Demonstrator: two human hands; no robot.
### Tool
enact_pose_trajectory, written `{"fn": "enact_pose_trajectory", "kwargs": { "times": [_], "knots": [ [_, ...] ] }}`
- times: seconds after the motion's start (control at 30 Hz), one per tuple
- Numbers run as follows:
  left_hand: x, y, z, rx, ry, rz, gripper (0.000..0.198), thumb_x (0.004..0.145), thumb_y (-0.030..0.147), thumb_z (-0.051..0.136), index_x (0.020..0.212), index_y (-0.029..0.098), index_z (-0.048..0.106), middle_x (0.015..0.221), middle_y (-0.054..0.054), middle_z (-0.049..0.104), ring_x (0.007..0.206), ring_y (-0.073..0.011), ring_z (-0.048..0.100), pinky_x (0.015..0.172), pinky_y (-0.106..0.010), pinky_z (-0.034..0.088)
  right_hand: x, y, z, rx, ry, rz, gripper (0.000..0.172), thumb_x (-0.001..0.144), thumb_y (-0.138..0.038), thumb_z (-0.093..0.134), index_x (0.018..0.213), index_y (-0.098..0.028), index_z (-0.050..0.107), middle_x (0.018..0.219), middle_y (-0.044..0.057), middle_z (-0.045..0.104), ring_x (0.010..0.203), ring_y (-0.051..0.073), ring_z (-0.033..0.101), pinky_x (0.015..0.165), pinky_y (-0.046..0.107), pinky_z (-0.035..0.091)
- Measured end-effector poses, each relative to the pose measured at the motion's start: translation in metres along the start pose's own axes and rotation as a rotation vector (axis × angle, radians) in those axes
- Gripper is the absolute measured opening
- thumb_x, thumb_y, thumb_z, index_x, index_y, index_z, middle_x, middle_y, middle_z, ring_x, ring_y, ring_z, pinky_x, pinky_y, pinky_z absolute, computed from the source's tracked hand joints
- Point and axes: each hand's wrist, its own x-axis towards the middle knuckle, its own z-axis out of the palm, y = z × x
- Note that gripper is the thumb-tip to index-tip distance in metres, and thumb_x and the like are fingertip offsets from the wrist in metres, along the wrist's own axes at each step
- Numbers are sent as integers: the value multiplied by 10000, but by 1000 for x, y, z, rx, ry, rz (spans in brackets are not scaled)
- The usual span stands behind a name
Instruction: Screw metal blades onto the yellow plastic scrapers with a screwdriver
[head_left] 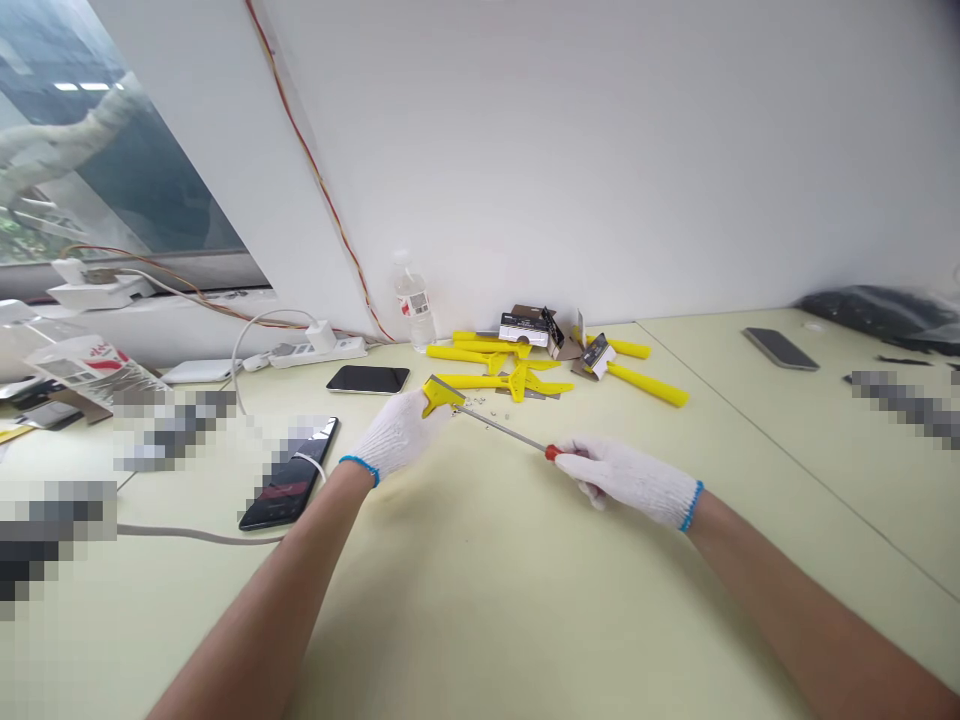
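Screwdriver [553, 452] tip meets yellow scraper head [442, 395], clenched in left hand [397, 435]; right hand [622, 482] grips handle, shaft kept aligned.

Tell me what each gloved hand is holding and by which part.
The left hand grips a yellow plastic scraper by its handle, with the head showing. The right hand grips a screwdriver by its red handle, mostly hidden in the glove.

White knit work gloves on the left hand [397, 435] and right hand [632, 483], soft cotton weave, thin bright blue cuff edging [358, 468], bare forearms [270, 600] below the cuffs, short gloves ending at the wrists
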Motion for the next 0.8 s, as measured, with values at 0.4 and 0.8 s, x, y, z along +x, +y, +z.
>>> {"fn": "enact_pose_trajectory", "kwargs": {
  "times": [0.4,0.8],
  "knots": [
    [0,1,-1,6,-58,-14,606,912,685,636,1232,180,732,1194,-113,766,1145,-248,709,1094,-435,531,-3,3,-6,55,-95,-94,514,1051,-647,449,869,-179,557,772,8,587,654,118,538,665,257,469],
    [-1,-6,3,-35,-15,-75,592,894,617,672,1281,173,735,1236,-82,772,1262,-272,671,1119,-419,528,-4,1,-3,120,-96,-37,554,1019,-713,455,926,-185,594,769,0,531,644,113,470,587,235,418]
  ]
}}
